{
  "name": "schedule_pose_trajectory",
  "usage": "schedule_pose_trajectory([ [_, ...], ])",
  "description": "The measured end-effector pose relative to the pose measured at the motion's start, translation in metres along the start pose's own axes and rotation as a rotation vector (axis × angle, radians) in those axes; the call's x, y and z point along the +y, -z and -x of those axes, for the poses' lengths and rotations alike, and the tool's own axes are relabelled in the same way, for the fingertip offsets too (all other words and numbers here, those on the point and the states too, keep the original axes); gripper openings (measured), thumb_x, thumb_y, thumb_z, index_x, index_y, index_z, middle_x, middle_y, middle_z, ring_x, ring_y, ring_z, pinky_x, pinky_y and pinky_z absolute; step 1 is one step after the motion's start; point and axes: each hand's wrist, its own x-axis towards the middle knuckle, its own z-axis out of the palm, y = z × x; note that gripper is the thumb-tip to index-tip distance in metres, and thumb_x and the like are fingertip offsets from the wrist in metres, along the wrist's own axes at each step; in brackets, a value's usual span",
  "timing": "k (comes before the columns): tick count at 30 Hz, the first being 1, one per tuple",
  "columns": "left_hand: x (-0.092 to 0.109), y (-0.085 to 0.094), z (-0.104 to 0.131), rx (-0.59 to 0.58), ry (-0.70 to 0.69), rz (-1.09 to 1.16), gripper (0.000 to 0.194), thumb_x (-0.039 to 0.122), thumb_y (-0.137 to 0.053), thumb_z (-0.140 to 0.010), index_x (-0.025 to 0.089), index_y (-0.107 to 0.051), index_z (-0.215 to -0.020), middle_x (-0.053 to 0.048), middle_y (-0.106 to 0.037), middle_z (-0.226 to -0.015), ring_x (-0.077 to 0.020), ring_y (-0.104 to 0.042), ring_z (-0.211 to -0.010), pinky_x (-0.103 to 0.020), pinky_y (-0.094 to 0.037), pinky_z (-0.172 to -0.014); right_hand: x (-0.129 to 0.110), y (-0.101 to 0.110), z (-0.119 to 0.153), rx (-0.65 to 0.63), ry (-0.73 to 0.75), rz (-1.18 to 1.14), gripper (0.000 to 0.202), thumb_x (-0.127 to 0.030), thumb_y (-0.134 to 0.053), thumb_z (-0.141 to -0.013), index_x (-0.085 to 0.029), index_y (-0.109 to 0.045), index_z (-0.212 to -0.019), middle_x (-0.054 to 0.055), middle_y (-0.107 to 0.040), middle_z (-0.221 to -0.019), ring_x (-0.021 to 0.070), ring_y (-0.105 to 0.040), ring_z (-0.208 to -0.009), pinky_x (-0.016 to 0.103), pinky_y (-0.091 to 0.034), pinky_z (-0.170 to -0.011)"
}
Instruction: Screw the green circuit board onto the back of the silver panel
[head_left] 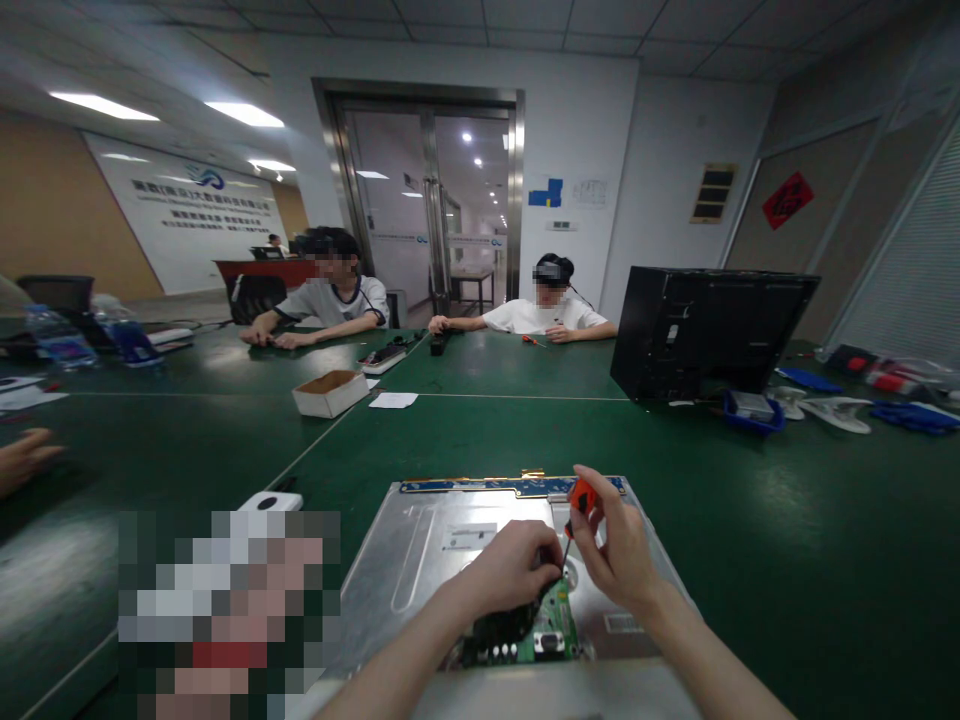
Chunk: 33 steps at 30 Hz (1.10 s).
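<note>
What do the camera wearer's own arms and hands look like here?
The left hand and right hand wear no gloves, and no rings show. Both forearms are bare as far as the picture shows, with no sleeve, watch or cable visible.

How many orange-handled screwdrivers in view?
2. One screwdriver is in the right hand, over the metal panel; the other screwdriver, small in view, lies on the green table by the person opposite. More may be hidden.
</note>
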Motion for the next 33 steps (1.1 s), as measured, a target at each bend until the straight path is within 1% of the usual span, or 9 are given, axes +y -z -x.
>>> schedule_pose_trajectory([
  [5, -0.002, -0.0007, -0.0007, -0.006, -0.006, -0.003, 0.012, 0.01, -0.061, -0.075, 0.016, -0.07, -0.082, -0.001, -0.067, -0.075, -0.0157, -0.057, -0.067, -0.022, -0.04, -0.061, 0.0021, -0.0032, 0.0013, 0.008, -0.005, -0.007, 0.039, -0.018, -0.045, -0.091, -0.019, -0.038, -0.13, -0.003, -0.058, -0.067, 0.0122, -0.052, -0.046, 0.023, -0.043, -0.043],
  [9, -0.0036, -0.0018, -0.0006, 0.001, -0.01, -0.003, 0.012, 0.01, -0.061, -0.075, 0.015, -0.069, -0.082, -0.002, -0.068, -0.079, -0.0166, -0.059, -0.07, -0.023, -0.041, -0.064, 0.0045, -0.0059, 0.0025, 0.024, -0.006, 0.0, 0.035, -0.023, -0.049, -0.093, -0.021, -0.039, -0.126, -0.006, -0.055, -0.064, 0.011, -0.051, -0.042, 0.021, -0.04, -0.04],
  [13, -0.0038, -0.0025, -0.0002, 0.007, -0.013, -0.004, 0.012, 0.01, -0.06, -0.075, 0.015, -0.068, -0.082, -0.003, -0.069, -0.079, -0.0169, -0.059, -0.07, -0.023, -0.041, -0.064, 0.0064, -0.0068, 0.0032, 0.032, 0.0, 0.013, 0.032, -0.027, -0.052, -0.092, -0.021, -0.042, -0.122, -0.006, -0.055, -0.065, 0.0107, -0.05, -0.043, 0.021, -0.04, -0.041],
  [17, -0.0034, -0.0028, -0.0004, 0.015, -0.01, -0.015, 0.014, 0.01, -0.06, -0.074, 0.015, -0.068, -0.084, -0.003, -0.068, -0.079, -0.0173, -0.059, -0.071, -0.024, -0.041, -0.064, 0.0052, -0.0047, 0.0028, 0.016, 0.002, 0.011, 0.033, -0.025, -0.051, -0.091, -0.021, -0.043, -0.123, -0.005, -0.056, -0.066, 0.011, -0.05, -0.044, 0.022, -0.041, -0.041],
  [21, -0.0028, -0.0025, -0.0007, 0.007, -0.007, -0.017, 0.013, 0.011, -0.06, -0.074, 0.016, -0.069, -0.082, -0.002, -0.067, -0.076, -0.0164, -0.058, -0.068, -0.023, -0.041, -0.062, 0.0017, -0.0004, 0.0012, -0.005, 0.002, 0.002, 0.039, -0.019, -0.045, -0.09, -0.018, -0.041, -0.128, -0.002, -0.059, -0.068, 0.013, -0.053, -0.048, 0.025, -0.044, -0.046],
  [24, -0.0021, -0.0019, -0.0005, 0.011, -0.004, -0.016, 0.013, 0.011, -0.06, -0.074, 0.016, -0.07, -0.081, -0.002, -0.067, -0.075, -0.016, -0.057, -0.067, -0.023, -0.04, -0.062, 0.0006, 0.0007, 0.0005, -0.009, -0.003, -0.002, 0.041, -0.017, -0.044, -0.089, -0.017, -0.04, -0.13, -0.001, -0.06, -0.069, 0.0133, -0.054, -0.048, 0.025, -0.043, -0.046],
  [28, -0.0022, -0.002, -0.0001, 0.013, -0.01, -0.008, 0.014, 0.01, -0.06, -0.074, 0.015, -0.07, -0.082, -0.002, -0.067, -0.075, -0.0157, -0.057, -0.066, -0.023, -0.04, -0.062, 0.0019, -0.0019, 0.0012, 0.003, -0.011, -0.003, 0.039, -0.018, -0.046, -0.09, -0.019, -0.04, -0.129, -0.003, -0.057, -0.067, 0.0118, -0.051, -0.045, 0.023, -0.041, -0.043],
  [33, -0.0045, -0.0034, -0.0003, 0.018, -0.017, -0.003, 0.013, 0.011, -0.06, -0.074, 0.015, -0.069, -0.082, -0.003, -0.068, -0.079, -0.0169, -0.059, -0.071, -0.023, -0.041, -0.065, 0.0045, -0.0052, 0.0021, 0.025, 0.0, -0.003, 0.033, -0.023, -0.049, -0.093, -0.022, -0.039, -0.125, -0.005, -0.054, -0.066, 0.0107, -0.049, -0.044, 0.021, -0.04, -0.041],
])
